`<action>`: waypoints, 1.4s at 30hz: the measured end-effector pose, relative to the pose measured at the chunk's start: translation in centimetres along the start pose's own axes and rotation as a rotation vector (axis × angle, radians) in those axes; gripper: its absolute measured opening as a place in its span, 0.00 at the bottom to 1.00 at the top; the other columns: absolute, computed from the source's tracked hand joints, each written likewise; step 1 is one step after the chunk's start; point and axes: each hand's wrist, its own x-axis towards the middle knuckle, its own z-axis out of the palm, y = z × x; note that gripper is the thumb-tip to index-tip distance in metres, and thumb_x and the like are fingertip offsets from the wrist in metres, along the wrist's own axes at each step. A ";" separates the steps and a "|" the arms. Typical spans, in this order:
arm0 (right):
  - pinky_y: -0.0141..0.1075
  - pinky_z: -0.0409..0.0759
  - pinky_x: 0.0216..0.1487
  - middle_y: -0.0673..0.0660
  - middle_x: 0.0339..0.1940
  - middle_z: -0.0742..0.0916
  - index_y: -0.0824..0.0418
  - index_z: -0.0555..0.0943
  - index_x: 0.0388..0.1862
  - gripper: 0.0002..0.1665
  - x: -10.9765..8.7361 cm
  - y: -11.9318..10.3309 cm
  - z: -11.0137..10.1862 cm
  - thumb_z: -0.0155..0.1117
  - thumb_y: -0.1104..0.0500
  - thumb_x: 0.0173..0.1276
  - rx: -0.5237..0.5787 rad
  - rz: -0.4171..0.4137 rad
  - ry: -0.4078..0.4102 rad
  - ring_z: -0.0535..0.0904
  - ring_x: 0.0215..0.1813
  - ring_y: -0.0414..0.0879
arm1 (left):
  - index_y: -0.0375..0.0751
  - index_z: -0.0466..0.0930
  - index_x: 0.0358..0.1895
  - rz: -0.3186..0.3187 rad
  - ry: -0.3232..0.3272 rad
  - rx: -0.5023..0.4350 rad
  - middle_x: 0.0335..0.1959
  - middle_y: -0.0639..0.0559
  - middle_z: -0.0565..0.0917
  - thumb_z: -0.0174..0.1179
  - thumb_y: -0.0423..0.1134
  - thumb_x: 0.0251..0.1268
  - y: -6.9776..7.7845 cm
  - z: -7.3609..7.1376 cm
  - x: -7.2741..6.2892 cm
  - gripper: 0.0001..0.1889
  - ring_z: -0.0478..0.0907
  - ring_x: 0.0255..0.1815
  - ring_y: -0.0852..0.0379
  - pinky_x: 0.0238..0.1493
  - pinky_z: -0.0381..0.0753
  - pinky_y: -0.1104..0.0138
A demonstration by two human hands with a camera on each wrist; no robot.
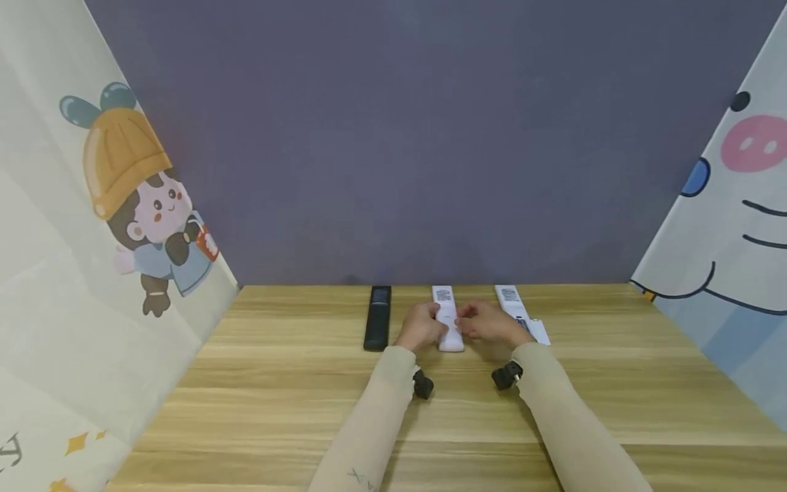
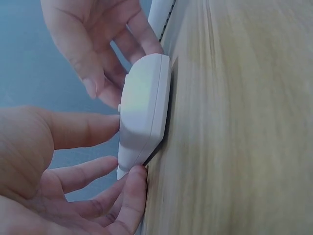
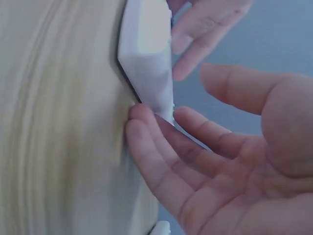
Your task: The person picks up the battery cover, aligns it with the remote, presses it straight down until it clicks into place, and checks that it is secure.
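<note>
The left hand (image 1: 423, 326) pinches one edge of the middle white remote control (image 1: 451, 336), thumb higher and fingers lower at its side. The right hand (image 1: 492, 321) touches the opposite edge with loose fingers, and its thumb stands away. This remote control is on the table (image 1: 277, 383), near the grey wall (image 1: 430, 150), between the black remote (image 1: 378, 319) and the other white remote (image 1: 509, 299). In my opinion, both hands should guide it gently and equally from the sides, without pressing its upper face.
</note>
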 end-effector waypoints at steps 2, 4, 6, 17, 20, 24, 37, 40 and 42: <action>0.32 0.81 0.41 0.60 0.41 0.85 0.71 0.77 0.54 0.16 -0.2 -0.2 -0.4 0.61 0.60 0.75 -0.001 0.018 -0.016 0.81 0.38 0.43 | 0.28 0.79 0.63 -0.017 0.002 -0.031 0.50 0.39 0.88 0.67 0.25 0.50 0.0 0.0 -0.1 0.30 0.82 0.45 0.55 0.50 0.82 0.66; 0.35 0.83 0.42 0.62 0.43 0.85 0.73 0.76 0.55 0.17 -0.4 -0.4 -1.0 0.59 0.60 0.76 0.009 0.024 -0.029 0.82 0.39 0.45 | 0.30 0.79 0.63 -0.040 0.009 -0.048 0.52 0.38 0.88 0.66 0.26 0.51 0.1 0.0 -0.1 0.30 0.82 0.48 0.53 0.51 0.83 0.64; 0.39 0.85 0.44 0.65 0.45 0.85 0.73 0.76 0.56 0.18 -0.6 -0.6 -1.6 0.58 0.60 0.76 0.010 0.020 -0.009 0.84 0.41 0.50 | 0.32 0.81 0.62 -0.058 0.029 -0.040 0.52 0.39 0.88 0.66 0.28 0.53 0.3 -0.1 -0.1 0.28 0.83 0.48 0.53 0.51 0.82 0.64; 0.45 0.85 0.41 0.62 0.40 0.85 0.68 0.77 0.55 0.17 -3.7 -0.5 -8.0 0.56 0.56 0.80 -0.080 -0.038 0.302 0.84 0.38 0.51 | 0.41 0.87 0.53 -0.017 0.197 -0.075 0.33 0.53 0.84 0.66 0.34 0.62 2.1 -0.3 0.1 0.15 0.75 0.31 0.62 0.33 0.72 0.72; 0.42 0.83 0.36 0.63 0.38 0.86 0.68 0.79 0.53 0.15 -4.5 0.1 -9.4 0.57 0.57 0.79 -0.128 -0.044 0.380 0.82 0.33 0.46 | 0.44 0.88 0.49 0.008 0.226 -0.112 0.34 0.54 0.84 0.66 0.35 0.63 2.9 -0.1 0.0 0.12 0.75 0.30 0.63 0.31 0.72 0.73; 0.39 0.82 0.35 0.64 0.39 0.85 0.67 0.78 0.53 0.15 -5.1 0.9 -10.5 0.56 0.56 0.80 -0.167 -0.031 0.409 0.81 0.33 0.44 | 0.44 0.88 0.46 0.057 0.214 -0.215 0.34 0.51 0.85 0.65 0.33 0.64 4.0 0.1 -0.4 0.09 0.77 0.29 0.63 0.30 0.75 0.73; 0.39 0.81 0.35 0.68 0.41 0.85 0.70 0.76 0.55 0.18 -5.2 3.7 -11.3 0.56 0.56 0.79 -0.179 0.012 0.312 0.82 0.36 0.51 | 0.38 0.86 0.45 0.015 0.118 -0.495 0.32 0.49 0.84 0.60 0.25 0.62 6.5 3.1 -1.3 0.12 0.79 0.23 0.61 0.27 0.84 0.68; 0.41 0.81 0.37 0.68 0.43 0.85 0.69 0.76 0.56 0.17 -5.2 4.3 -11.3 0.57 0.57 0.78 -0.172 0.026 0.310 0.82 0.37 0.52 | 0.40 0.86 0.46 -0.005 0.100 -0.469 0.33 0.49 0.85 0.60 0.25 0.62 6.7 4.3 -1.7 0.12 0.81 0.24 0.61 0.30 0.87 0.65; 0.41 0.82 0.37 0.68 0.42 0.85 0.71 0.76 0.56 0.17 -5.1 4.6 -11.2 0.57 0.59 0.77 -0.163 0.029 0.306 0.82 0.37 0.51 | 0.43 0.87 0.46 0.006 0.125 -0.387 0.33 0.51 0.86 0.62 0.26 0.61 6.9 4.9 -1.8 0.13 0.82 0.26 0.63 0.33 0.87 0.66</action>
